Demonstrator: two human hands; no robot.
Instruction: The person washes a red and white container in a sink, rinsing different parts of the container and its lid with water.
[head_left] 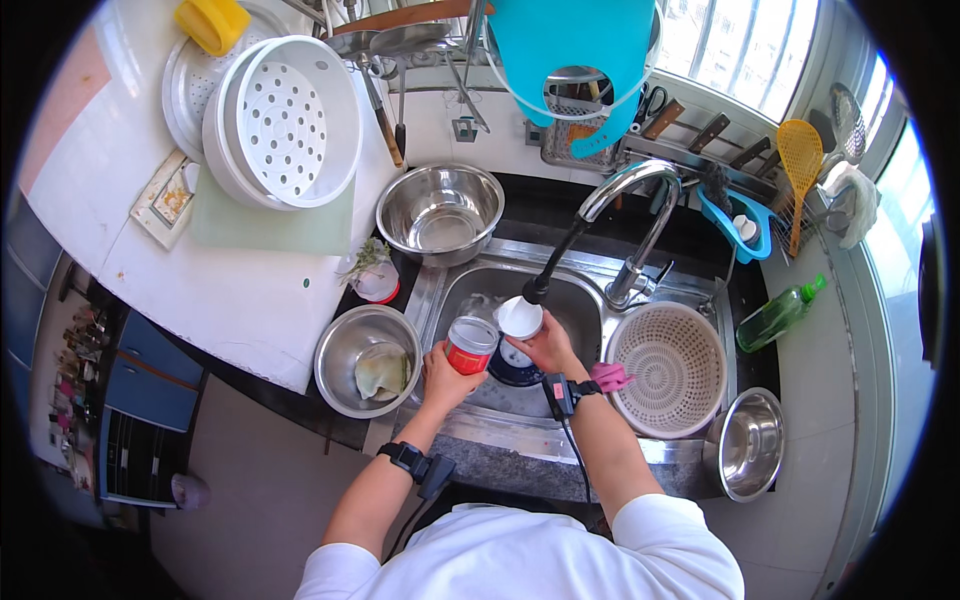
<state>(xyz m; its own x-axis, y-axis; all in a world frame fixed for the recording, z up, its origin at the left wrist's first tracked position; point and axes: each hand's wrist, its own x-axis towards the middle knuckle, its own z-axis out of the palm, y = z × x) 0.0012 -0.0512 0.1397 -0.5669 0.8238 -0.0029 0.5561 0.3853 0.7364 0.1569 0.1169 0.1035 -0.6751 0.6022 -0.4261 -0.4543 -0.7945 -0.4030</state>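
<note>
My left hand (447,378) is closed around a clear jar (472,343) with a red label, tilted over the near part of the sink (592,330). Just to its right, my right hand (548,346) grips a small white cup (519,318) by its side. The cup sits right under the black nozzle (537,291) of the tall chrome faucet (630,180). Below my hands, a dark blue and white dish (514,368) lies in the sink, partly covered by them. Whether water is running into the cup is hard to make out.
Left of the sink stand a steel bowl (337,345) with a pale piece inside and a larger steel basin (440,213). A beige colander (668,370) sits at the sink's right, near another steel bowl (750,445) and a green bottle (780,315). White steamer pots (285,125) stand far left.
</note>
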